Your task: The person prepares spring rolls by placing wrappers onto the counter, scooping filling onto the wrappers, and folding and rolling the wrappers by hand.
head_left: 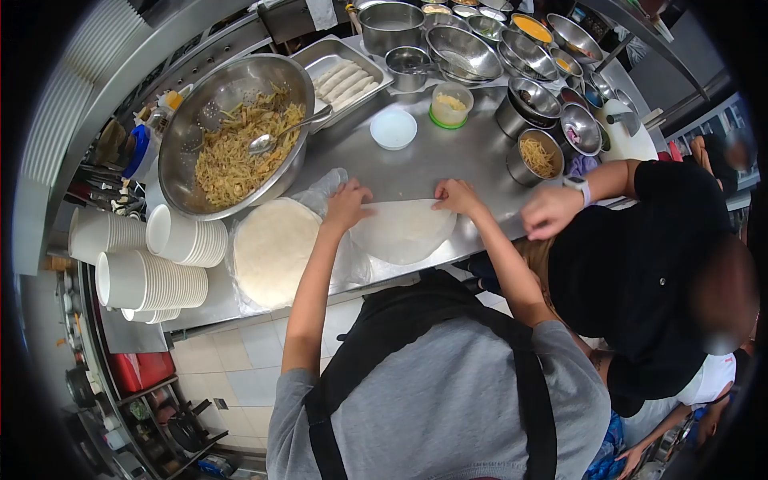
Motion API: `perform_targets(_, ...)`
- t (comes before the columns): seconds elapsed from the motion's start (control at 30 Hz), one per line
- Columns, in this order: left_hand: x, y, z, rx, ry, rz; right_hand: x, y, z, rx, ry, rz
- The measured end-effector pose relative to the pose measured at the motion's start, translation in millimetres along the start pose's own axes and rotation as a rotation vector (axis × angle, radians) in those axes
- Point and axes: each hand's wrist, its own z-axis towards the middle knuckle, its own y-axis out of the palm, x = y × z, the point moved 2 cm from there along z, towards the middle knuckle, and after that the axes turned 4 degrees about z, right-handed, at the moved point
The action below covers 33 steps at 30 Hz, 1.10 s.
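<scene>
A thin, pale round wrapper [402, 234] lies on the steel counter in front of me, its far edge nearly straight between my hands. My left hand [346, 206] is at its far left corner, fingers pinched on the edge. At the far right corner my right hand [456, 197] pinches the same edge. A stack of round wrappers [276, 250] rests on clear plastic to the left. Beyond it stands a large colander [178, 160] of shredded filling [240, 152] with a metal spoon [262, 144] in it.
Rolled pieces [346, 83] lie in a metal tray [382, 78] at the back. A white bowl [394, 130] and a green-based tub [450, 112] stand beyond my hands. Paper bowls [152, 280] are stacked left. A co-worker [632, 256] stands close at right, one hand near the counter.
</scene>
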Motion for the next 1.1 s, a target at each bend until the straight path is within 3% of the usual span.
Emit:
perform_targets(0.07, -7.4, 3.8, 2.4, -0.061, 0.000, 0.040, 6.8, 1.9, -1.0, -0.008, 0.001, -0.072)
perform_targets(0.13, -15.7, 7.0, 3.5, -0.174, -0.058, 0.024, 16.1, 6.2, 0.0, -0.002, -0.037, 0.063)
perform_targets(0.23, 5.5, 19.4, 30.5, 0.056, 0.255, -0.310, 9.5, 3.9, -4.6, 0.008, -0.084, 0.164)
perform_targets(0.33, 25.0, 37.1, 62.6, -0.322, 0.268, -0.296, -1.8, -0.9, -15.0, 0.049, -0.108, 0.178)
perform_targets(0.53, -11.6, 16.0, 34.4, -0.330, -0.037, -0.113, 1.5, -14.3, -25.8, 0.126, -0.127, 0.292)
perform_targets(0.6, -25.4, 15.3, 31.8, -0.314, -0.035, -0.222, 0.4, -19.5, -27.4, 0.120, -0.102, 0.315)
perform_targets(0.67, -32.8, 12.6, 34.3, -0.242, -0.029, -0.328, -5.6, -30.4, -28.5, 0.141, -0.067, 0.315)
perform_targets(0.73, -16.1, -25.6, 22.8, -0.126, -0.024, -0.438, -19.9, -52.0, -37.3, 0.272, -0.226, 0.323)
perform_targets(0.83, 22.5, -76.3, -3.7, 0.234, 0.174, -0.436, -39.3, -76.2, -57.6, 0.393, -0.369, 0.276)
perform_targets(0.93, 29.0, -60.1, -24.3, 0.461, 0.340, -0.187, -31.2, -58.5, -64.8, 0.464, -0.388, 0.138)
perform_targets(1.1, 2.8, 32.7, -41.1, 0.360, 0.316, -0.084, 19.7, 20.8, -55.7, 0.511, -0.422, -0.080)
